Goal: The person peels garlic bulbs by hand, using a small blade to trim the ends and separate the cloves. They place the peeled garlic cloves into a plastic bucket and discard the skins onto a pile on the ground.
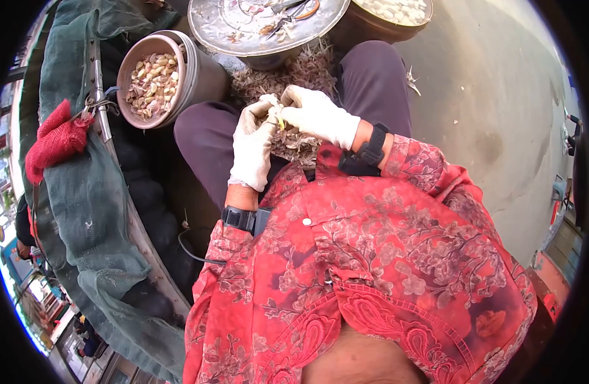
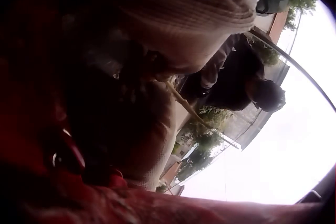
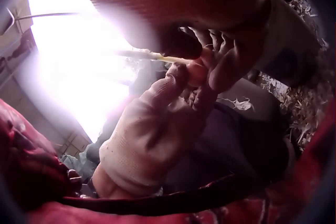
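Note:
Both hands wear whitish knit gloves and meet in front of the lap. Between the fingertips of the left hand (image 1: 253,144) is a small garlic clove (image 3: 196,74), pinched by thumb and fingers. A thin yellow-green sprout (image 3: 170,59) sticks out from it, and its stalk (image 2: 190,107) shows against the sky in the left wrist view. The right hand (image 1: 320,120) closes on the same clove from the other side, with its thumb at the base of the sprout. The fingers of both hands cover part of the clove.
A bucket of peeled cloves (image 1: 155,86) stands at the left. Ahead are a round metal lid (image 1: 243,32) with orange-handled scissors (image 1: 301,16) and a bowl of white cloves (image 1: 397,9). Garlic skins (image 1: 301,70) lie between the knees. Green netting (image 1: 83,211) runs along the left.

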Demonstrator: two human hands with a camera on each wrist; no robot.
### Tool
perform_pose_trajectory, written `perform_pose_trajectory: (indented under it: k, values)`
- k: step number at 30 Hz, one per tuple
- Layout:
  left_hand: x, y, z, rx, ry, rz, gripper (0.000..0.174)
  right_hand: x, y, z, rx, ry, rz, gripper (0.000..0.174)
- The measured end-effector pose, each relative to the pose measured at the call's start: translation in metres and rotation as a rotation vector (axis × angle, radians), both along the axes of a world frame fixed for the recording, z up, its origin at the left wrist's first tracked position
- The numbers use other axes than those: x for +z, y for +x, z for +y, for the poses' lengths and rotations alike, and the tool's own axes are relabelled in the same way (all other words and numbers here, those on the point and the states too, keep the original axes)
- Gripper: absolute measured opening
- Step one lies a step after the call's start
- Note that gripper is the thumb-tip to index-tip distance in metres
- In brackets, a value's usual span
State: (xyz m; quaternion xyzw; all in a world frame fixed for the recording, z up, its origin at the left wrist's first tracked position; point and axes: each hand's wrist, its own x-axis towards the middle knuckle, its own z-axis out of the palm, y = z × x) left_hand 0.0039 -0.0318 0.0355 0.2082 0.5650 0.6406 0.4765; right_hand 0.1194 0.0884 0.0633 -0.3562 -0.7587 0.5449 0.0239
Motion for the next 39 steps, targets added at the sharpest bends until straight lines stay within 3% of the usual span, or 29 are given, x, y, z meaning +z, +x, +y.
perform_pose_trajectory:
  k: [3, 5, 7, 8, 9, 15, 19, 24, 27, 30, 37, 39]
  values:
    - [-0.004, 0.002, -0.002, -0.007, 0.02, 0.029, 0.028, -0.011, 0.002, -0.003, -0.042, -0.058, 0.038, 0.03]
    - [-0.007, 0.001, -0.005, -0.004, 0.056, -0.115, 0.027, -0.022, 0.005, -0.004, -0.071, -0.085, 0.078, 0.033]
    - [-0.012, 0.001, -0.008, 0.002, 0.079, -0.201, 0.029, -0.014, 0.007, -0.006, -0.162, -0.496, 0.2, 0.027]
    - [-0.016, 0.001, -0.011, -0.006, 0.139, -0.318, 0.032, -0.009, 0.009, -0.006, -0.169, -0.539, 0.174, 0.016]
    - [-0.018, 0.0, -0.012, -0.015, 0.2, -0.435, 0.035, -0.009, 0.01, -0.008, -0.167, -0.539, 0.175, 0.016]
    - [-0.026, -0.006, -0.015, -0.088, 0.335, -0.549, 0.043, -0.019, 0.013, -0.005, -0.245, -0.954, 0.342, 0.012]
    - [-0.022, -0.006, -0.019, -0.099, 0.359, -0.586, 0.047, -0.006, 0.015, -0.009, -0.318, -1.008, 0.405, 0.006]
    - [-0.021, -0.009, -0.021, -0.216, 0.319, -0.512, 0.049, -0.005, 0.017, -0.015, -0.244, -0.861, 0.298, 0.004]
    - [-0.014, -0.008, -0.024, -0.209, 0.31, -0.493, 0.051, -0.005, 0.015, -0.017, -0.133, -0.626, 0.165, 0.023]
    - [-0.019, -0.007, -0.025, -0.169, 0.3, -0.551, 0.047, -0.004, 0.013, -0.022, -0.103, -0.453, 0.175, 0.021]
    - [-0.018, -0.01, -0.021, -0.178, 0.27, -0.591, 0.044, -0.012, 0.014, -0.016, -0.153, -0.516, 0.17, 0.019]
    - [-0.023, -0.011, -0.022, -0.17, 0.284, -0.585, 0.039, -0.015, 0.015, -0.015, -0.156, -0.694, 0.217, 0.022]
